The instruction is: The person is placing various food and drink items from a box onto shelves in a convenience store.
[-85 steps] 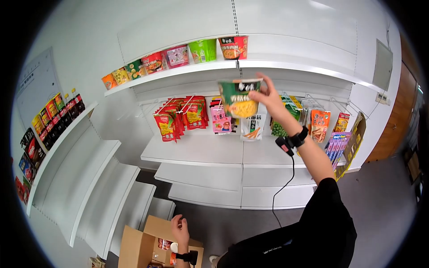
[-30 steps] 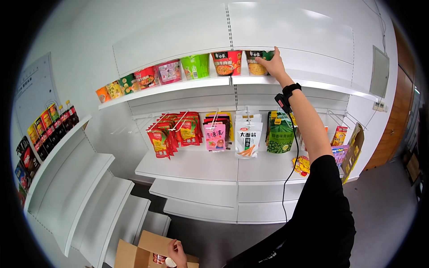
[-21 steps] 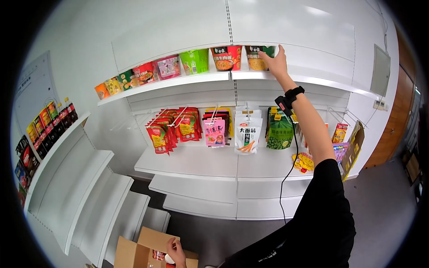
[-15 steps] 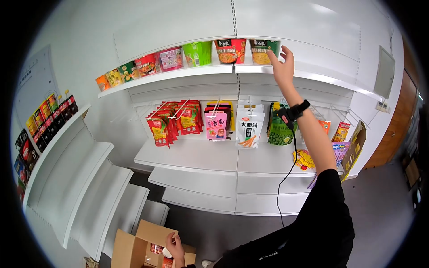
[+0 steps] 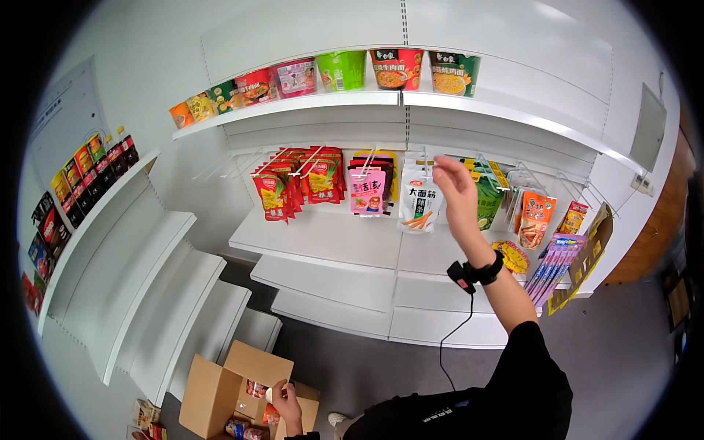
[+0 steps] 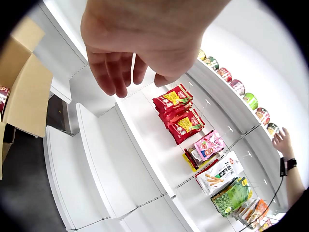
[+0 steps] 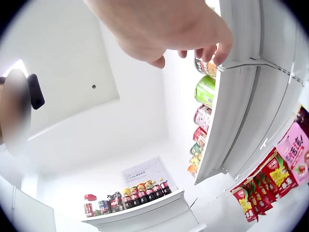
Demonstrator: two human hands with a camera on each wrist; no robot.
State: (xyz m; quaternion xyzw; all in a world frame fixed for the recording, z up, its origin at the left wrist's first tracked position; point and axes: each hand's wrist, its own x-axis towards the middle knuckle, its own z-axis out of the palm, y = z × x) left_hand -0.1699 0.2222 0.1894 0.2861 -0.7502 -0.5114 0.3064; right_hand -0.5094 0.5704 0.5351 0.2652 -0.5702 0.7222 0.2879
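Note:
A green instant noodle cup stands upright on the top shelf, just right of a red noodle cup. My right hand holds nothing, its fingers loosely bent. It is below that shelf, overlapping the hanging white snack bag and green snack bag in the head view. Low down, my left hand hovers at the cardboard box, partly covering a white round lid inside it. The left wrist view has this hand's fingers hanging relaxed around nothing.
More noodle cups line the top shelf to the left. Red snack bags and a pink bag hang on hooks below. Bottles and cans stand on the left shelf unit. A cable trails from my right wrist.
My right hand carried the green noodle cup up to the top shelf, let go of it beside the red cup, then came down. My left hand stayed by the box.

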